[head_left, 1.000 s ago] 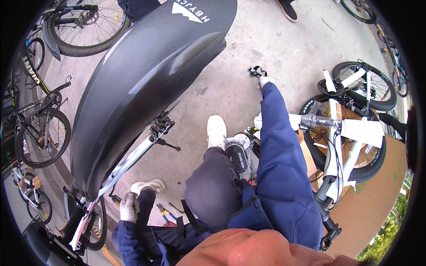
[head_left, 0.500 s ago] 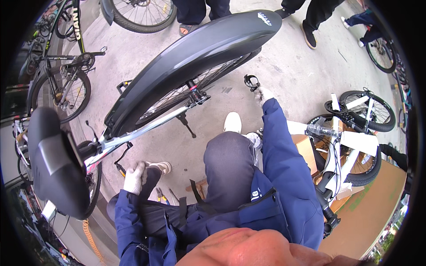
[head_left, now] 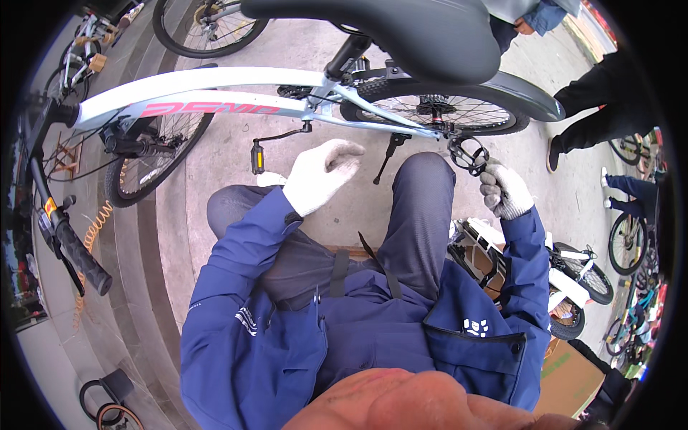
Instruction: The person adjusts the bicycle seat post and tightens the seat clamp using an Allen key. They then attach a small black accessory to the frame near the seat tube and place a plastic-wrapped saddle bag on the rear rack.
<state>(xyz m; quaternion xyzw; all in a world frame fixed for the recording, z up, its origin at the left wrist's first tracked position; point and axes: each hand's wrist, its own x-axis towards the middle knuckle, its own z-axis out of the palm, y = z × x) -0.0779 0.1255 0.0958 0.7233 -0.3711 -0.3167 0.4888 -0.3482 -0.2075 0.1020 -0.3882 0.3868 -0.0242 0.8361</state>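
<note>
My right hand (head_left: 506, 189), in a white knit glove with a greyed palm, is closed on a black bottle cage (head_left: 470, 155) with looped bars. It is held up beside the rear axle of a white bicycle (head_left: 287, 77) with pink lettering. My left hand (head_left: 322, 175), gloved too, hangs in the air with curved fingers and the thumb apart, holding nothing. It is nearest to the crank and pedal (head_left: 258, 156). The bicycle's black saddle (head_left: 401, 36) hides part of the rear wheel (head_left: 437, 107). Below the axle a kickstand (head_left: 391, 158) points down.
The handlebar (head_left: 61, 229) reaches out at the left, near an orange coiled hose (head_left: 89, 236). At the right lie a partly wrapped white bicycle (head_left: 573, 279) and a cardboard box (head_left: 570, 376). Dark-trousered legs of another person (head_left: 605, 111) stand at the far right.
My view has turned left, bringing the bicycle's frame across in front of me. The right hand brought the bottle cage nearer the rear axle. My left hand rose from low beside my leg and opened.
</note>
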